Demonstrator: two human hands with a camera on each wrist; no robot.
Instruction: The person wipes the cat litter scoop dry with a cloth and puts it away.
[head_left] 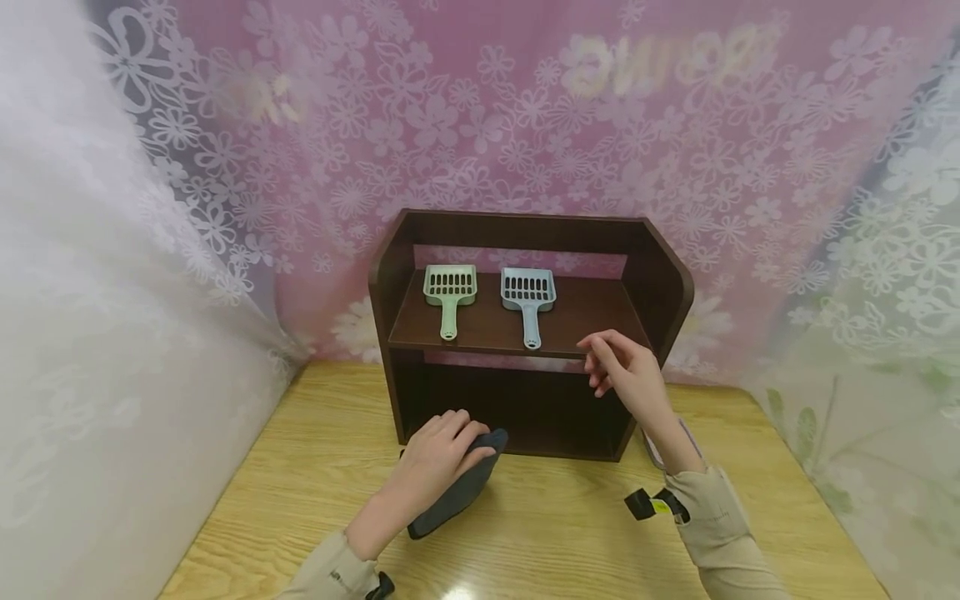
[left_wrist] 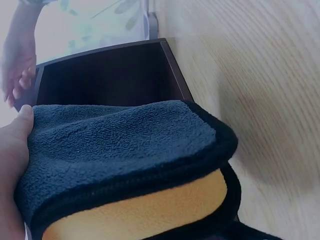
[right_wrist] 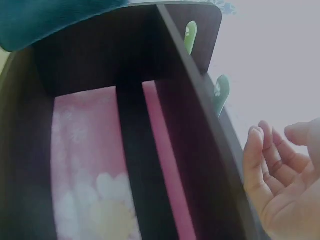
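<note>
My left hand (head_left: 429,463) grips a folded towel (head_left: 459,498) in front of the shelf's lower opening. Close up in the left wrist view, the towel (left_wrist: 120,140) shows a dark blue-grey fluffy face, a yellow-orange inner side and black edging. Fingers loosely bent and holding nothing, my right hand (head_left: 630,375) hovers by the front right edge of the upper board. On that board lie a green slotted litter scoop (head_left: 448,315) at left and a light blue one (head_left: 531,321) to its right, handles toward me. In the right wrist view, both handles jut past the board's edge.
The dark brown two-tier shelf (head_left: 670,292) stands at the back of the wooden table (head_left: 570,533). A thin object with a purple-grey rim (head_left: 654,450) sits right of it, partly hidden by my right forearm. Flowered pink curtain (head_left: 480,125) hangs behind; pale cloth closes both sides.
</note>
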